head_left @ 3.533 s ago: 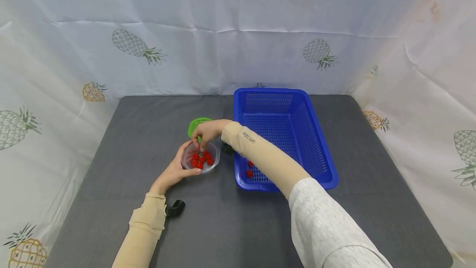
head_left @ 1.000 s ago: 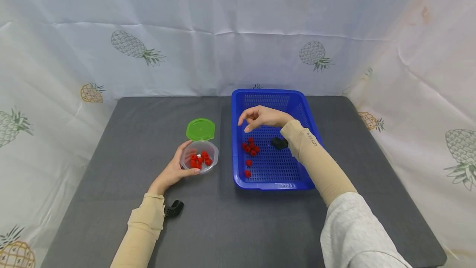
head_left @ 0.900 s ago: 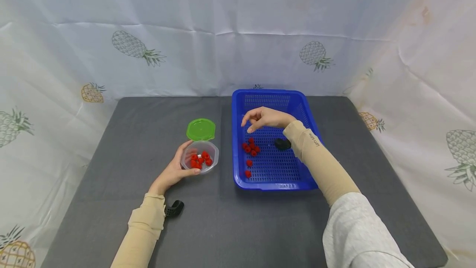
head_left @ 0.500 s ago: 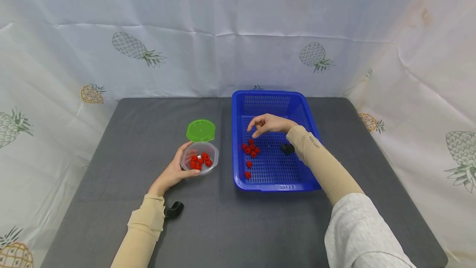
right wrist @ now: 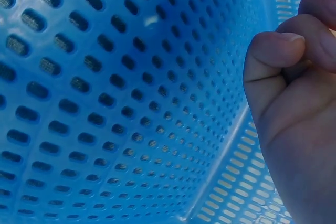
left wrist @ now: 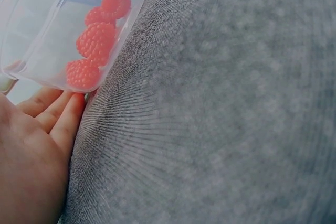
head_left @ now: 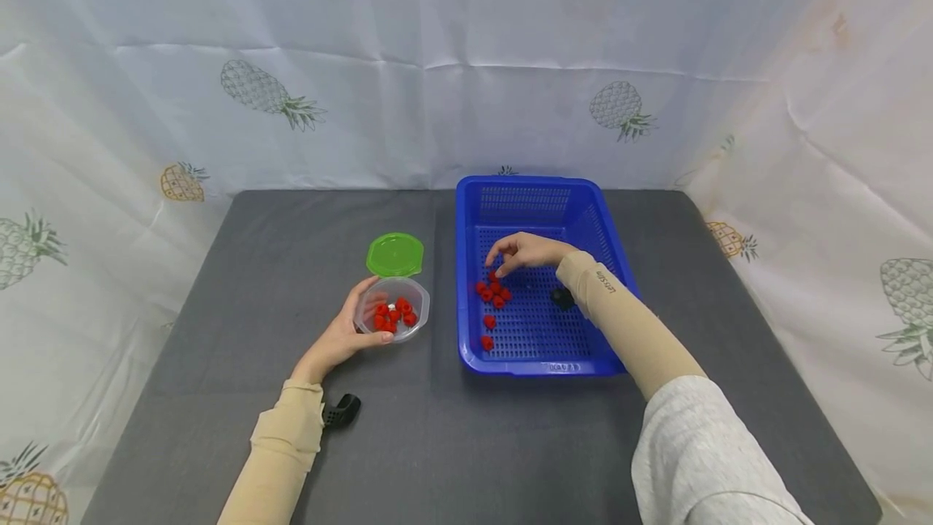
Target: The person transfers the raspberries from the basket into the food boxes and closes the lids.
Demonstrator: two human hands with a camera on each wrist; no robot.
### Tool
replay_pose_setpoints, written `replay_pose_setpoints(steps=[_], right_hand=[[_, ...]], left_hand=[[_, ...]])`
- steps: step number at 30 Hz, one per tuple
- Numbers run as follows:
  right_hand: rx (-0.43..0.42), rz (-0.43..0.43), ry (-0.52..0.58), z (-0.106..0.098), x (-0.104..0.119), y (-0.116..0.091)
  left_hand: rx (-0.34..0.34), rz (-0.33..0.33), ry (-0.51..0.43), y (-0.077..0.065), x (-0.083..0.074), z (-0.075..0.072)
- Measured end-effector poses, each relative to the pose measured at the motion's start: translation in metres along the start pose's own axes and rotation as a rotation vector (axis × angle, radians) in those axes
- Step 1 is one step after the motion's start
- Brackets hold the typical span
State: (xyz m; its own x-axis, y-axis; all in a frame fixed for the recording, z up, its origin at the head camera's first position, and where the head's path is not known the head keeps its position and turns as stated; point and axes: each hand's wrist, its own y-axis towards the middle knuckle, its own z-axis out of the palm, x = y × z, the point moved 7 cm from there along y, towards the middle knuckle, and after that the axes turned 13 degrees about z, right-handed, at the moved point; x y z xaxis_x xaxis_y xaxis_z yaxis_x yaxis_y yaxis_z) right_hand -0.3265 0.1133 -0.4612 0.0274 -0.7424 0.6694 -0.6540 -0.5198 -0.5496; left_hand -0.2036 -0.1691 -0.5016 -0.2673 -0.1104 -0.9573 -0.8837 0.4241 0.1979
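Note:
My left hand (head_left: 338, 343) holds a clear plastic container (head_left: 419, 298) on the table, thumb on the near side and fingers round the far left side. Several red raspberries (left wrist: 97, 43) lie inside it, seen through its wall in the left wrist view. My right hand (head_left: 530, 251) is low inside a blue plastic basket (head_left: 466, 359), thumb and index finger parted right above a raspberry (head_left: 494, 275) at the back of a small cluster. In the right wrist view the other fingers (right wrist: 275, 51) are curled, and the index and thumb tips fall outside the picture.
A green lid (head_left: 395, 254) lies flat just behind the container. Two more raspberries (head_left: 487, 332) rest nearer the basket's front left corner. The dark grey table (head_left: 430, 444) has a white pineapple-print curtain (head_left: 364, 120) behind and beside it.
My right hand has gone from the plastic container to the basket, then come down and forward to the raspberry cluster. My left hand keeps its hold on the container.

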Motion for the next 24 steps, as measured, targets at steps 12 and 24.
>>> replay_pose_setpoints(steps=[12, 24], right_hand=[[-0.03, 0.03, -0.055, 0.004, -0.016, 0.005], [-0.053, 0.072, -0.066, 0.006, -0.026, 0.011]], left_hand=[[-0.005, -0.01, -0.005, 0.001, 0.002, -0.001], [-0.009, -0.031, 0.017, 0.002, 0.004, -0.001]])
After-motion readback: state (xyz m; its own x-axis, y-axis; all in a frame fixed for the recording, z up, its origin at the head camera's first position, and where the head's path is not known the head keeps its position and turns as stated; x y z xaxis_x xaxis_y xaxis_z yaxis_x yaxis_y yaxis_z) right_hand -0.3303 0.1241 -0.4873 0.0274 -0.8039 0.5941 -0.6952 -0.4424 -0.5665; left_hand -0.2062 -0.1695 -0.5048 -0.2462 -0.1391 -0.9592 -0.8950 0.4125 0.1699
